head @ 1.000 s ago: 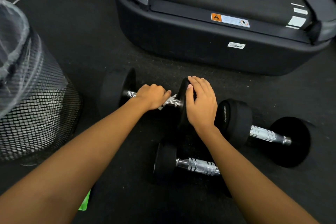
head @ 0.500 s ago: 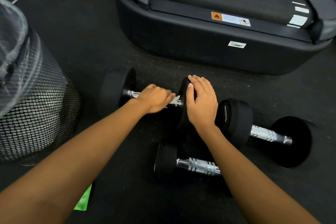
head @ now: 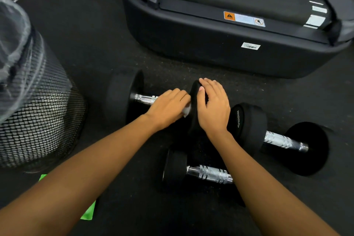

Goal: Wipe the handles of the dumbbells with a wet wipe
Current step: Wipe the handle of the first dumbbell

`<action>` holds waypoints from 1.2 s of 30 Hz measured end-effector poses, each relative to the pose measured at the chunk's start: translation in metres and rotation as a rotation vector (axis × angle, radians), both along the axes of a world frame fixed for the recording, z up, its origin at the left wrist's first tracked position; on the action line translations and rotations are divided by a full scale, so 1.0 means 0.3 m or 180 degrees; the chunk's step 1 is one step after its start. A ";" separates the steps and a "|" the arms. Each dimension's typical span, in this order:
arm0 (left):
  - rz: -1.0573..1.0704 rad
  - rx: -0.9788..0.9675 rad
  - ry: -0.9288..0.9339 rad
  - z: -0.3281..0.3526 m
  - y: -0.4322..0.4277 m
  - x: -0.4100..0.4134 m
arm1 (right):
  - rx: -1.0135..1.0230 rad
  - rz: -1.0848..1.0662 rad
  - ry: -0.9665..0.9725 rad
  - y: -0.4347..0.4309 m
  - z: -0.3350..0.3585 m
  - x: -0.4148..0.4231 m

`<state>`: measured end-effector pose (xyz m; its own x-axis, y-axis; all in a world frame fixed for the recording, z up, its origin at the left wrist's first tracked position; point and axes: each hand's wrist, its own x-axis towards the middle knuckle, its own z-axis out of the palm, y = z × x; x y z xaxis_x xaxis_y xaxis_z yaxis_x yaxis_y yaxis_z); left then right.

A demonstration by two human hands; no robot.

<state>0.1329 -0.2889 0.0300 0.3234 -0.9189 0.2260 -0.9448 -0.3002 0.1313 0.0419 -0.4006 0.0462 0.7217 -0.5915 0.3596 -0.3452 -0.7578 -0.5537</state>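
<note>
Head view: the wiping step is going on at the first dumbbell (head: 122,96), which lies near the middle of the picture. The left hand (head: 168,107) is curled round its handle (head: 145,98), with the white wet wipe (head: 186,110) squeezed under the fingers. The right hand (head: 212,109) lies flat on the round end (head: 194,105) and holds nothing.

I think the wipe must next slide toward 9 o'clock, over the bare part of the handle. After that come the second dumbbell (head: 283,141) at 4 o'clock and the third dumbbell (head: 208,174) at 5 o'clock.

The handles are shiny metal with bumpy rings. The ends are black, round and dull. The wipe looks soft and crumpled. A net bin (head: 38,117) sits at 9 o'clock, and a big smooth treadmill (head: 229,53) at 1 o'clock.
</note>
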 end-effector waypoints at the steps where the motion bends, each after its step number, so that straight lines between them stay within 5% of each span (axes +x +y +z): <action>1: -0.0056 0.0002 -0.0025 -0.002 0.009 0.010 | -0.0011 0.0005 -0.0007 0.001 0.000 0.000; 14: -0.0096 0.0009 0.0682 -0.017 0.056 0.046 | 0.0012 0.0021 -0.0070 0.001 0.000 0.001; 21: 0.0643 0.0593 0.1061 0.022 0.007 0.074 | 0.0010 0.0029 -0.0059 -0.001 -0.006 0.001; 28: 0.0254 0.0515 0.1352 0.014 0.010 0.064 | 0.0019 0.0025 -0.0090 0.002 -0.003 -0.002; 36: 0.0724 0.0997 0.1071 0.026 -0.042 0.060 | 0.0024 0.0037 -0.0068 0.000 -0.005 0.003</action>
<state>0.1509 -0.3016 0.0377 0.5306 -0.8237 -0.2001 -0.7717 -0.5671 0.2878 0.0428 -0.4007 0.0448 0.7207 -0.5858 0.3707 -0.3244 -0.7575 -0.5665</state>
